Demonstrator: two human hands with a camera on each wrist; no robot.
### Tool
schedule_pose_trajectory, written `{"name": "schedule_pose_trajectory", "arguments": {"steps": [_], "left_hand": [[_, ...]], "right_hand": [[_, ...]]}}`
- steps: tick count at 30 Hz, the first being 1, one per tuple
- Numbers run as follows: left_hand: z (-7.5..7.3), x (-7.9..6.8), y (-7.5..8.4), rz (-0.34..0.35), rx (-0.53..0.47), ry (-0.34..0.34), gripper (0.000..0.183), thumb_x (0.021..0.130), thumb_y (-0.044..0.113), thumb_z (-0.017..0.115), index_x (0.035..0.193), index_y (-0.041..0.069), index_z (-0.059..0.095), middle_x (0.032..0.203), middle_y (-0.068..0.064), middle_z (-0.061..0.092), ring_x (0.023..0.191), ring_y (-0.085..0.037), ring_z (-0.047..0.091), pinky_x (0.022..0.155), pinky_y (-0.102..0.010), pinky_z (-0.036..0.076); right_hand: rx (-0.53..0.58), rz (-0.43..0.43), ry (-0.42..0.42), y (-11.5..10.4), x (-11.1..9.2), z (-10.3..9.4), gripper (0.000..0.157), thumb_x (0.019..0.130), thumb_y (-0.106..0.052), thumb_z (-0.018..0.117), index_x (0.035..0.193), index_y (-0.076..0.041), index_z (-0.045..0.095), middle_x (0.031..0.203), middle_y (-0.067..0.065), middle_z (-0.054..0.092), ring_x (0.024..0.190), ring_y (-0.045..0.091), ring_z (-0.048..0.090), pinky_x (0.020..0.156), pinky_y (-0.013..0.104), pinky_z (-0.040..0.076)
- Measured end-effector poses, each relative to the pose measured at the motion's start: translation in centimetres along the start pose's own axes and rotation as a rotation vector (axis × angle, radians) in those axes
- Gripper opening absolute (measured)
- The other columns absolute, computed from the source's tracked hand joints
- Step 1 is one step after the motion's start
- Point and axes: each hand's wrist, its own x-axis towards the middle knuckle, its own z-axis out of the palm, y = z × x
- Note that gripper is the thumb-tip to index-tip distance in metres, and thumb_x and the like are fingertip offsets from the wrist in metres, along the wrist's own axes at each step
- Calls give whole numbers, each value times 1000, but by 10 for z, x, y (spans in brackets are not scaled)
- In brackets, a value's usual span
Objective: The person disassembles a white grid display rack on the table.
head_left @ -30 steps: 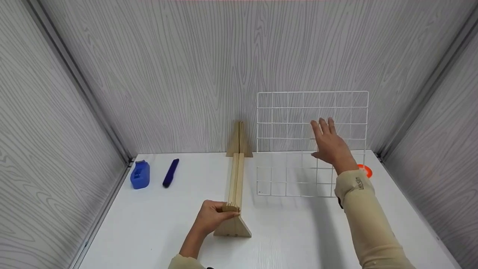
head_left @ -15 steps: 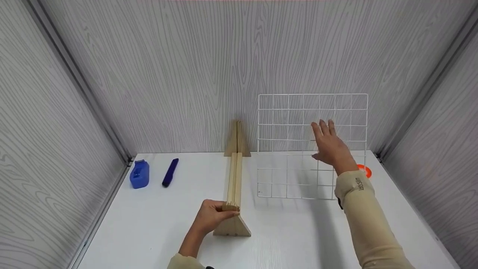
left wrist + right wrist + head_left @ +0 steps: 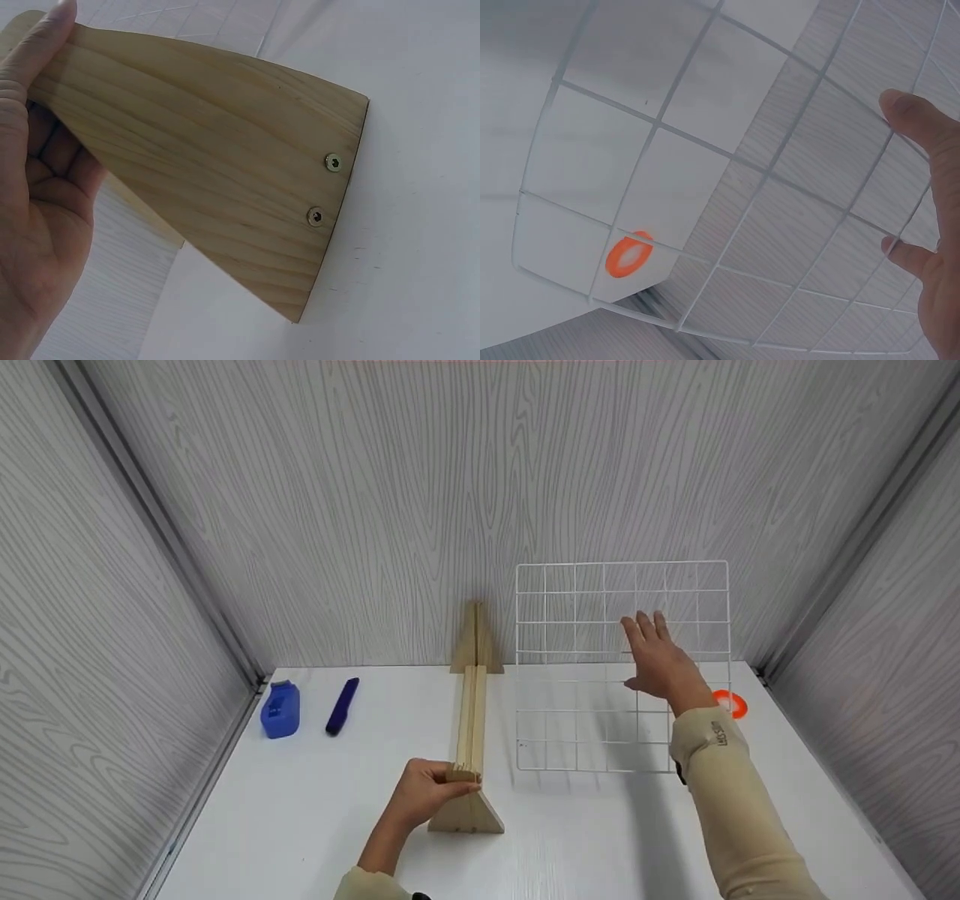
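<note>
With thumb and fingers, my left hand [image 3: 426, 793] pinches the top of the near end piece of a wooden stand [image 3: 471, 720]. Two tapering uprights, joined by a pair of long bars, make up this stand. Two screw heads show low on the end piece [image 3: 225, 135] in the left wrist view. My right hand [image 3: 660, 664] holds a white wire grid panel [image 3: 576, 651] upright, to the right of the stand. Three fingers stretch upward over the wires in the head view; how the remaining finger lies is hidden. The right wrist view shows fingertips [image 3: 901, 105] at the wires.
At the left of the white table [image 3: 262, 825] are a blue tape dispenser [image 3: 280, 710] and a slim dark blue stick-like object [image 3: 343, 706]. An orange ring [image 3: 739, 705] lies behind my right wrist. Wood-patterned walls [image 3: 375, 495] enclose the back and both sides.
My right hand and the grid panel have moved down and slightly left. The stand has shifted a touch left, while my left hand keeps its pinch on the stand.
</note>
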Motion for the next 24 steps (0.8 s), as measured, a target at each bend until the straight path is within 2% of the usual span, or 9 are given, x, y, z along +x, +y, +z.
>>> {"name": "schedule_pose_trajectory", "arguments": {"steps": [9,15,21,24], "left_hand": [[2,4,0,-14,-4,15,23,81,20,86,97,4,81,96,-12,79,85,-14,75,74,-24,59],[1,5,-2,-33,18,25,26,82,26,86,100,8,82,97,-8,80,86,-12,74,74,-24,58],[-5,5,-3,-21,16,45,24,83,23,85,99,5,81,96,-10,80,83,-11,72,73,-24,57],[-6,6,-3,-14,14,42,25,83,23,85,99,5,81,97,-11,80,83,-10,73,73,-24,58]], "right_hand": [[26,17,-55,6,-8,29,112,79,-19,89,160,-2,14,166,30,12,152,55,5,108,66,40],[-6,26,-91,9,-17,53,110,77,-17,90,158,1,19,164,31,19,152,55,11,104,64,45],[16,20,-96,7,-19,66,108,75,-14,91,157,4,22,160,33,25,151,54,17,110,63,40],[13,17,-100,8,-19,70,108,74,-15,92,156,4,24,159,33,28,150,53,21,109,62,42]]}}
